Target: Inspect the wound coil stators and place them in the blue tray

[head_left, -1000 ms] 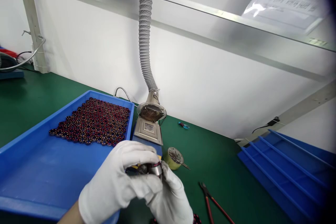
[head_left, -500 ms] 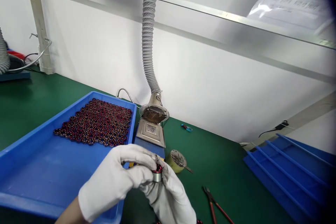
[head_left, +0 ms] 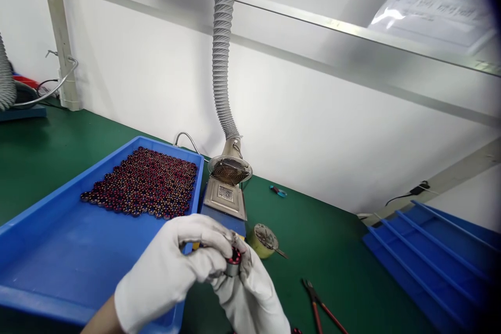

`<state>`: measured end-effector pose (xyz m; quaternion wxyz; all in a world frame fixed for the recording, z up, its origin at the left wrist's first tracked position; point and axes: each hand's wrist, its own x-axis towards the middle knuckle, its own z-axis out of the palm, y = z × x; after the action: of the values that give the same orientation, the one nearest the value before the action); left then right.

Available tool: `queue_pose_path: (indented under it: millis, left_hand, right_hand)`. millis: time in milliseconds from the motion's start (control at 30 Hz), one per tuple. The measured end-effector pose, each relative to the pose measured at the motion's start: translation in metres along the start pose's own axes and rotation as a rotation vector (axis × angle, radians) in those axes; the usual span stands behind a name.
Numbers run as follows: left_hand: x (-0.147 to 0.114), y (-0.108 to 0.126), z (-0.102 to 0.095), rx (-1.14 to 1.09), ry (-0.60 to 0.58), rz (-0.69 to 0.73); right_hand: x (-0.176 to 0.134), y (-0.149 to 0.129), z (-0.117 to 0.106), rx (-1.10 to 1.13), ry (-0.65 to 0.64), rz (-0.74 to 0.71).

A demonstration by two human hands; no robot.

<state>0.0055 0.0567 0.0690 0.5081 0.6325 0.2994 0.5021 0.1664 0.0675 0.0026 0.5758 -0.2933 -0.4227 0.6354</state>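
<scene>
In front of me, both gloved hands hold one small round wound coil part [head_left: 233,263], with dark red windings on top and a silver metal band below. My left hand [head_left: 172,266], in a white glove, pinches its left side between thumb and fingers. From the right, my right hand [head_left: 254,284] grips the same part; its glove is stained grey at the fingertips. Gloved fingers cover the sides of the part. To the left, a blue tray [head_left: 78,250] carries many similar dark red round wound parts [head_left: 148,180], packed together at its far end.
Behind the hands stands a metal-topped device [head_left: 225,195] beneath a fume hose [head_left: 222,52]. A yellowish round pot [head_left: 264,242] sits right of it. Red-handled pliers [head_left: 315,300], a small blue tool [head_left: 277,191] and blue ribbed panels [head_left: 434,255] lie on the green table [head_left: 332,235].
The wound part has tilted slightly, so more of its red top shows. Both hands have shifted only a little and keep their grip.
</scene>
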Motion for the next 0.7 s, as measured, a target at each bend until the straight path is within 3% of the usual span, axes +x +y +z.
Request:
queue_pose_path:
  millis: [100,167,267,333,400,467,600,700]
  left_hand:
    - [-0.004,0.000,0.002,0.062,0.116,0.209]
    - [-0.007,-0.001,-0.001,0.037,0.196,0.263]
    - [-0.004,-0.003,-0.003,-0.040,0.279,0.118]
    - [0.002,-0.006,0.003,-0.136,0.166,-0.066]
    - [0.006,-0.012,0.014,-0.281,0.014,-0.151]
    - [0.009,-0.018,0.025,-0.453,0.020,-0.120]
    - [0.008,-0.024,0.029,-0.778,0.243,0.047]
    - [0.008,-0.018,0.021,-0.711,0.351,0.077]
  right_hand:
    - [0.007,0.000,0.001,-0.173,0.159,-0.261]
    - [0.005,-0.001,0.009,-0.225,0.262,-0.408]
    - [-0.005,0.001,0.026,-0.332,0.373,-0.636]
    - [-0.011,0.005,0.037,-0.556,0.463,-0.870]
    - [-0.015,0.009,0.042,-0.794,0.495,-1.038]
    - [-0.015,0.013,0.044,-0.904,0.477,-1.078]
    - [-0.013,0.014,0.043,-0.858,0.561,-1.101]
    - [-0.014,0.010,0.041,-0.759,0.601,-1.067]
